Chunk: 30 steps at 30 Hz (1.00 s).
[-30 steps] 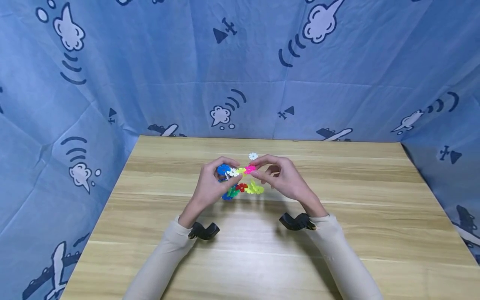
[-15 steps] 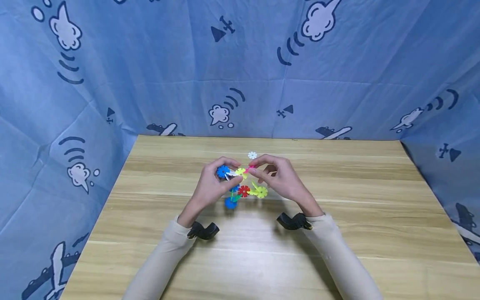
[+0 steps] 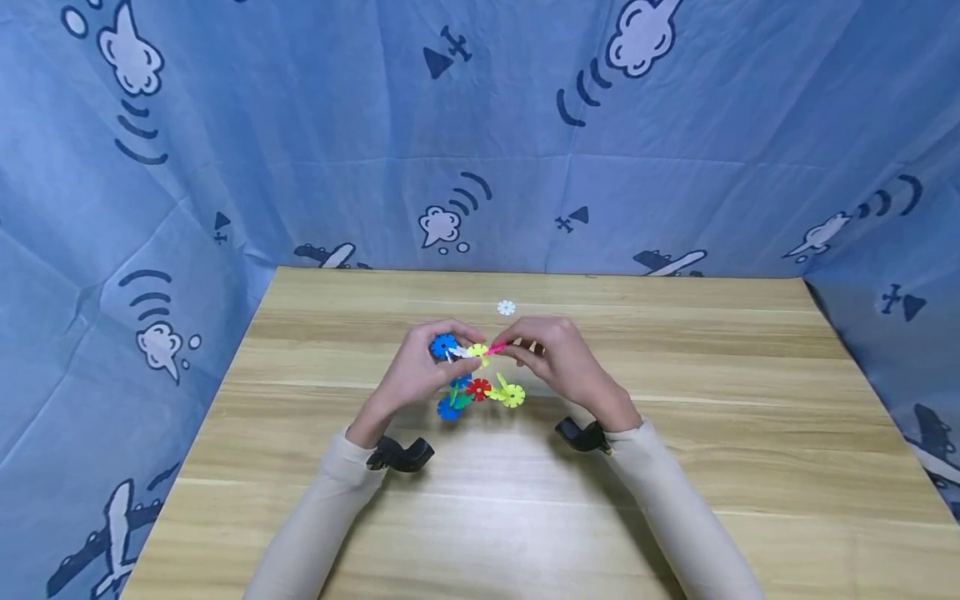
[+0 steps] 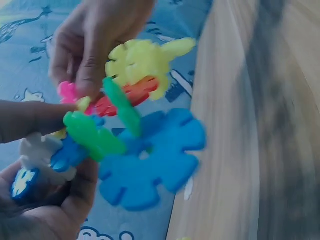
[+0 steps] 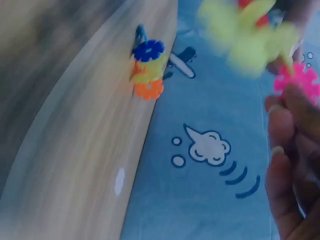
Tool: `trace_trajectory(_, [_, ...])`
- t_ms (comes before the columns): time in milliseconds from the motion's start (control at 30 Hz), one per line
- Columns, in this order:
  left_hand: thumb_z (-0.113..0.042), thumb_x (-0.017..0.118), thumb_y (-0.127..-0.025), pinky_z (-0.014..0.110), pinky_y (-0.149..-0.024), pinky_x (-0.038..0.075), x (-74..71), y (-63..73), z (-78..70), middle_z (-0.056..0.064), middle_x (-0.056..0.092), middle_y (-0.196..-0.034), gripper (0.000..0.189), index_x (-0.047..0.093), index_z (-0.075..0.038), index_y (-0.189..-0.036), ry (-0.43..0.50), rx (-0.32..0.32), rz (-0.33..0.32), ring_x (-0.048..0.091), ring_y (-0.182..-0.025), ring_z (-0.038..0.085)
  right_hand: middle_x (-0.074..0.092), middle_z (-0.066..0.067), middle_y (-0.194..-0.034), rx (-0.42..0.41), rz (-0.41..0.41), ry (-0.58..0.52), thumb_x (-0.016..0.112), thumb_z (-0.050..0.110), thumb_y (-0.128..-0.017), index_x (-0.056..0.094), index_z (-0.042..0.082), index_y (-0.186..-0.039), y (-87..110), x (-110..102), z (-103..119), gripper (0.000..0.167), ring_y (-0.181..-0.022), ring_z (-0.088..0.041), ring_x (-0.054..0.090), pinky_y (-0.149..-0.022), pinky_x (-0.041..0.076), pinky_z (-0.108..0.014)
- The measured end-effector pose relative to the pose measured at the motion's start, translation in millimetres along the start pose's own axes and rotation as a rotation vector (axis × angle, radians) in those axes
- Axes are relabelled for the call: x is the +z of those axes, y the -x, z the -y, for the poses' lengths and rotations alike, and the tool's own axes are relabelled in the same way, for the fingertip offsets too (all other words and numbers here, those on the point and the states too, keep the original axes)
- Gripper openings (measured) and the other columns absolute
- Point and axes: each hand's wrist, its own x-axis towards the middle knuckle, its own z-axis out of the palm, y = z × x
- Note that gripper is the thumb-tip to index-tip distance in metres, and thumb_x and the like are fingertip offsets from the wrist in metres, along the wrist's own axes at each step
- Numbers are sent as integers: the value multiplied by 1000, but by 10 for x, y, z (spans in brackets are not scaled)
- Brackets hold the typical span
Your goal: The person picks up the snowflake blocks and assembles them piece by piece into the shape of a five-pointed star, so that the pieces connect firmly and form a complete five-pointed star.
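My left hand [image 3: 416, 371] pinches a chain of interlocking flower-shaped plastic discs at its yellow disc [image 3: 477, 353]. Within the curve of that hand sit a blue disc [image 3: 443, 346] and white pieces. Below the fingers hangs the rest of the chain: a red disc [image 3: 478, 388], yellow discs [image 3: 512, 395], green pieces [image 4: 95, 137] and a large blue disc [image 4: 155, 160]. Between thumb and forefinger my right hand [image 3: 564, 358] pinches a pink disc [image 5: 300, 82], edge-on in the head view. It meets the yellow disc; the fingers hide how deep they join.
A loose white disc [image 3: 506, 307] lies on the wooden table [image 3: 675, 375] beyond the hands. In the right wrist view, joined blue, yellow and orange discs [image 5: 149, 70] show near the table's edge. A blue patterned cloth [image 3: 495, 125] stands behind the table.
The pink disc has turned from face-on to edge-on in the right fingers. Both hands have come slightly nearer the body, and the hanging discs have shifted with them.
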Motion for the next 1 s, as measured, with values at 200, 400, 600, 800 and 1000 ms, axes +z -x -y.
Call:
trace_trajectory(200, [-17,80,-91,46,-104,51,-140,25,-8,2,76,-117,21,78,-15,-112,-23,-55,7,65,-111,21,76,-2,-85,-15,-107,91,76,4,-93,78,10,-101,16,-107,-117,11,-60,-9,63,-55,53,-22])
trace_trajectory(400, [-11,78,-92,48,-110,48,-260,9,21,4,75,-117,28,73,-14,-119,-68,-34,-48,65,-115,22,78,-2,-84,325,58,201,78,15,-95,79,11,-96,48,-29,-355,5,-58,-6,57,-55,45,-23])
trace_trajectory(600, [0,75,-91,47,-108,50,-320,-4,41,9,73,-116,39,69,-14,-126,-93,-21,-71,65,-113,23,76,-2,-78,455,144,162,79,18,-94,77,10,-88,84,188,-515,10,-63,-10,62,-61,50,-26])
trace_trajectory(800, [1,74,-91,48,-107,52,-356,-21,41,8,72,-115,44,65,-12,-132,-109,-22,-101,66,-113,25,69,-2,-69,533,166,81,76,25,-97,72,9,-80,116,229,-559,23,-58,-11,56,-55,41,-23])
trace_trajectory(1000, [-5,80,-89,46,-102,51,-406,0,41,8,73,-112,42,67,-15,-128,-73,-36,-169,65,-112,24,63,1,-69,553,220,133,76,32,-97,67,12,-79,129,241,-618,28,-63,-12,50,-59,40,-25])
